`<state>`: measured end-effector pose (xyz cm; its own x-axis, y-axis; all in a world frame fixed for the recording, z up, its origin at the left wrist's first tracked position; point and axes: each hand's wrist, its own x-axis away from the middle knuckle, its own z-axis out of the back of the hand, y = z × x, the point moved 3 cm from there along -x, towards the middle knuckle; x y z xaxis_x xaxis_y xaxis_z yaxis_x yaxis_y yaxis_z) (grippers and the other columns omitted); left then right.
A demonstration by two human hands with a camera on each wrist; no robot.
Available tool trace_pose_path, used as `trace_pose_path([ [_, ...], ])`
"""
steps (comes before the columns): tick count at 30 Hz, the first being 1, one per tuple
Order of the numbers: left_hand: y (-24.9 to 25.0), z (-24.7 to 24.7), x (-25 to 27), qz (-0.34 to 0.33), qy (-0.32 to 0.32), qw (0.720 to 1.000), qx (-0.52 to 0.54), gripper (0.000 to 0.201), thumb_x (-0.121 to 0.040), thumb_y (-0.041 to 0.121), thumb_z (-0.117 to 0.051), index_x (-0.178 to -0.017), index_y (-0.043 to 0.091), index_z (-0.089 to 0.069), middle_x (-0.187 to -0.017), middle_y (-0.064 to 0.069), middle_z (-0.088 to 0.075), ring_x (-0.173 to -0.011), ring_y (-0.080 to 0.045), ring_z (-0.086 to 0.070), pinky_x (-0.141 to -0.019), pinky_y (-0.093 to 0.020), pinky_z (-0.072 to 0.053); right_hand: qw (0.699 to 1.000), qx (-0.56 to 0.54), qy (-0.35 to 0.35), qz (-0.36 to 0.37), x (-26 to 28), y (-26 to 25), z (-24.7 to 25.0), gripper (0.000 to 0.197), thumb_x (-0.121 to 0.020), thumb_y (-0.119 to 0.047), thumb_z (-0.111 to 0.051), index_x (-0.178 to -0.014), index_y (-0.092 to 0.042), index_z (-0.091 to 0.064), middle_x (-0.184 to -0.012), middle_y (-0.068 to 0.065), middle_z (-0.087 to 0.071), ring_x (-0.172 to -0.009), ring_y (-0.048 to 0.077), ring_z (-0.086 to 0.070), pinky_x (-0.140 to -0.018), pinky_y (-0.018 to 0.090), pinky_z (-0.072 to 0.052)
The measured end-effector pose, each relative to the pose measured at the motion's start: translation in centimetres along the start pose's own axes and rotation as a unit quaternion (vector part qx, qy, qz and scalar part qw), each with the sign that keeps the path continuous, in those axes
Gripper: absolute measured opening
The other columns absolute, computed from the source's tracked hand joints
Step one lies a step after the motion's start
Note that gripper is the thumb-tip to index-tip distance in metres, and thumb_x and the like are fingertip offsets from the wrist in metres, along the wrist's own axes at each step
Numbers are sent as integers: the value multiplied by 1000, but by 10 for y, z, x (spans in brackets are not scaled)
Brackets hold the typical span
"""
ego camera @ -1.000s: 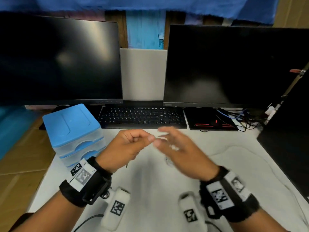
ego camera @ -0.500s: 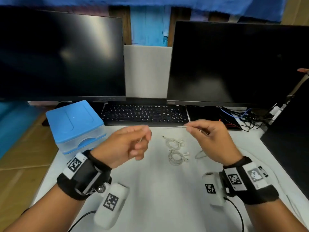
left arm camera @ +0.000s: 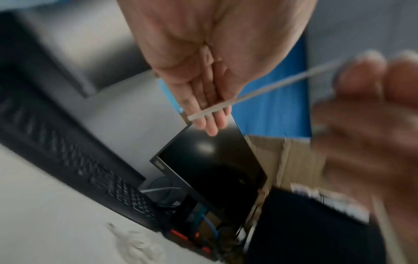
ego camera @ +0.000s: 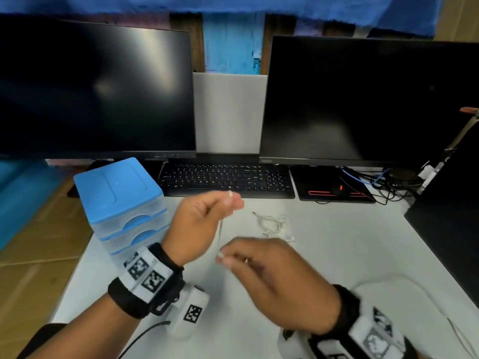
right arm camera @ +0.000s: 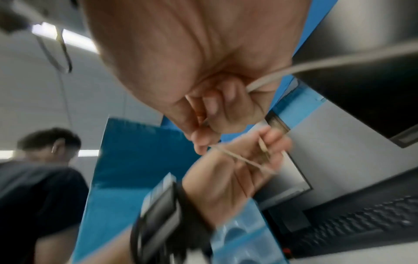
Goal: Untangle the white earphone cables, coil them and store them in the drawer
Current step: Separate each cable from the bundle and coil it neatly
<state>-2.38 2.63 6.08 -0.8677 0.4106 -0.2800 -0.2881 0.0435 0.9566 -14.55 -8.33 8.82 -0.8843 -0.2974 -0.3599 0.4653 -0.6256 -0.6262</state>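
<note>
We can't read any text here; the keyboard [ego camera: 228, 181] legends at 12 o'clock are too blurry.

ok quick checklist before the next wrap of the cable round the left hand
1. Left hand grips the white cable at its fingertips: ok.
2. Right hand pinches the lower stretch of the cable: ok.
3. Cable between the hands free of knots: ok in the head view.
4. Loops already round the left fingers: cannot tell, the right wrist view is blurred.
5. Other earphones on the desk lie apart from the held cable: ok.
6. Drawer unit open for storing: not ok, its drawers look closed.
</note>
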Motion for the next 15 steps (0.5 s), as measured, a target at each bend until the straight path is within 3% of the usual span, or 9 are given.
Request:
trace_pose_path([
  [2, 0, -11, 9, -21, -94, 993, -73, 21, -94, 21, -53, -95, 16, -73, -92, 1, -76, -90, -12, -69, -86, -29, -53, 997, -54, 61, -4, -2, 0, 26, 14, -100, -17, -52, -94, -16, -66, -69, -20, -54, -62, 1, -52, -63, 16, -39],
  [4, 3, -21, 17, 4, -158, 987, -36, 25, -95, 20, -47, -92, 13, -71, -78, -4, -72, -76, -12, -65, -77, -23, -50, 987, -84, 136, -21, -4, 13, 51, 17, -99, -9, -52, -90, -13, -66, -70, -21, -58, -64, -1, -54, -64, 10, -38],
  [6, 11, -27, 21, 24, -194, 980, 36, 28, -95, 17, -43, -93, 4, -68, -71, -2, -68, -67, -14, -61, -71, -23, -49, 971, -89, 214, -58, -4, 37, 69, 18, -98, -5, -53, -89, -12, -67, -71, -19, -62, -64, -1, -56, -63, 9, -40],
  [8, 19, -28, 22, 37, -195, 976, 93, 27, -94, 16, -46, -94, 1, -69, -72, -1, -68, -63, -15, -61, -66, -23, -50, 960, -74, 255, -90, -5, 64, 72, 17, -96, -6, -57, -88, -14, -70, -76, -13, -69, -67, 1, -60, -66, 16, -45],
  [11, 28, -21, 19, 47, -133, 978, 156, 20, -87, 14, -58, -87, 8, -76, -74, -6, -71, -61, -17, -65, -60, -24, -52, 972, -31, 197, -127, -6, 86, 44, 17, -94, -25, -59, -86, -24, -74, -77, -9, -71, -70, 11, -63, -70, 40, -53],
  [13, 29, -15, 15, 51, -97, 977, 185, 8, -83, 15, -70, -84, 12, -78, -75, -6, -72, -65, -17, -68, -61, -24, -55, 985, -26, 123, -122, -6, 80, 17, 20, -95, -32, -58, -81, -31, -72, -69, -14, -66, -64, 8, -56, -68, 40, -52],
  [15, 26, -9, 12, 58, -79, 971, 218, 17, -75, 26, -72, -84, 13, -78, -78, -7, -74, -72, -18, -71, -65, -25, -56, 994, 0, 56, -89, -4, 62, -6, 25, -97, -35, -54, -76, -29, -67, -65, -11, -61, -61, 6, -53, -67, 37, -51],
])
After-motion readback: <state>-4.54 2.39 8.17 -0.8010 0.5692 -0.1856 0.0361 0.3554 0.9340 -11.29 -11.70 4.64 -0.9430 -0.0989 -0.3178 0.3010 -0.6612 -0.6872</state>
